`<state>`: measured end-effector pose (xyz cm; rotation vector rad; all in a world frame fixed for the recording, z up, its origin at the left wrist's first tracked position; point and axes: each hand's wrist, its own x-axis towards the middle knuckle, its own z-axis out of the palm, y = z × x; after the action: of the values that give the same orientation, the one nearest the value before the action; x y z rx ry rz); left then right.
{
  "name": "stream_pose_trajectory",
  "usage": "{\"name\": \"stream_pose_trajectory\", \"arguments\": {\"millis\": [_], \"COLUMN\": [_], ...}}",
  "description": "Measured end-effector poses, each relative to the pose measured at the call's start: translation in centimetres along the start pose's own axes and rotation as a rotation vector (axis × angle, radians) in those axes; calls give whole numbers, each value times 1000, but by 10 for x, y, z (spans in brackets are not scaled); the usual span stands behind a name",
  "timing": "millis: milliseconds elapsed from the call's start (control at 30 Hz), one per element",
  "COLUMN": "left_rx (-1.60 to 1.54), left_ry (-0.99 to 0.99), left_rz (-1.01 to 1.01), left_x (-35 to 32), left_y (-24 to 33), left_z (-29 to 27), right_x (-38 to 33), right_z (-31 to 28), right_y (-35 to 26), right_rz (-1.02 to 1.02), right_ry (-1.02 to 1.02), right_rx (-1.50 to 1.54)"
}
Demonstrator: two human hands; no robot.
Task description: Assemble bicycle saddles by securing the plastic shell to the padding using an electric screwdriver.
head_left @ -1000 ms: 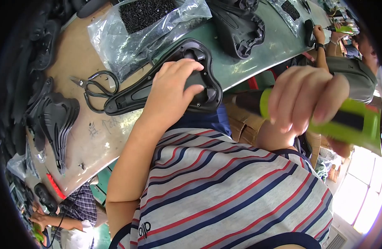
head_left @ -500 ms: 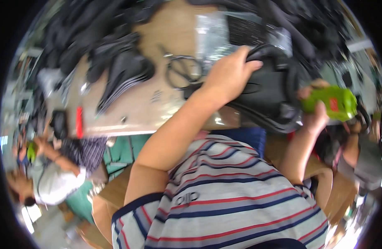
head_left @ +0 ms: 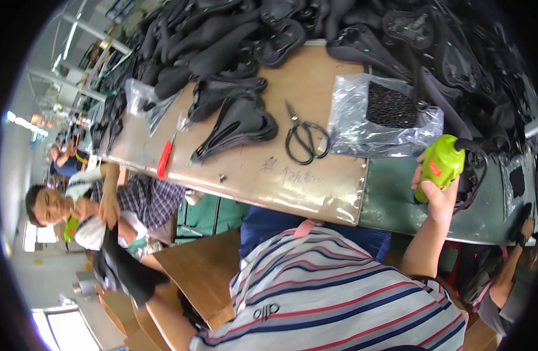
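Observation:
At the lower left, my left arm (head_left: 165, 320) reaches out past the table edge. A black bicycle saddle (head_left: 126, 269) is at its end, held off the table; it hides my left hand's fingers. My right hand (head_left: 437, 198) is wrapped round a lime-green handheld tool (head_left: 443, 164) with a red label, raised over the right part of the table. Black-handled scissors (head_left: 304, 140) lie on the tabletop with their blades slightly apart. Left of them rests a stack of black saddle-shaped pieces (head_left: 242, 126).
Black saddles (head_left: 222, 47) are heaped along the far side. A clear plastic bag (head_left: 351, 123) with small black parts lies near the tool. A red-handled pointed tool (head_left: 164, 159) is at the left. Cardboard boxes (head_left: 193, 272) stand below; a co-worker (head_left: 105, 205) sits close by.
My left hand has moved from the table to the lower left, and the saddle has left the spot beside the tool. The green tool stays in my right hand. The view has shifted.

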<state>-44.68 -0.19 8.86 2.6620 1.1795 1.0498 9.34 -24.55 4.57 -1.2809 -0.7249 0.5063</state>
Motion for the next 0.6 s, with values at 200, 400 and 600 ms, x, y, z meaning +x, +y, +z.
{"name": "stream_pose_trajectory", "arguments": {"millis": [200, 400, 600], "left_rx": [-7, 60, 5], "left_ry": [-261, -514, -617], "left_rz": [-479, -958, -565], "left_x": [-142, -82, 66], "left_y": [-10, 7, 55], "left_z": [-102, -74, 17], "right_x": [-1, -4, -20], "right_z": [-10, -12, -23], "right_y": [-2, -3, 3], "right_rz": [29, 21, 50], "right_ry": [-41, -16, -1], "right_rx": [118, 162, 98]}}
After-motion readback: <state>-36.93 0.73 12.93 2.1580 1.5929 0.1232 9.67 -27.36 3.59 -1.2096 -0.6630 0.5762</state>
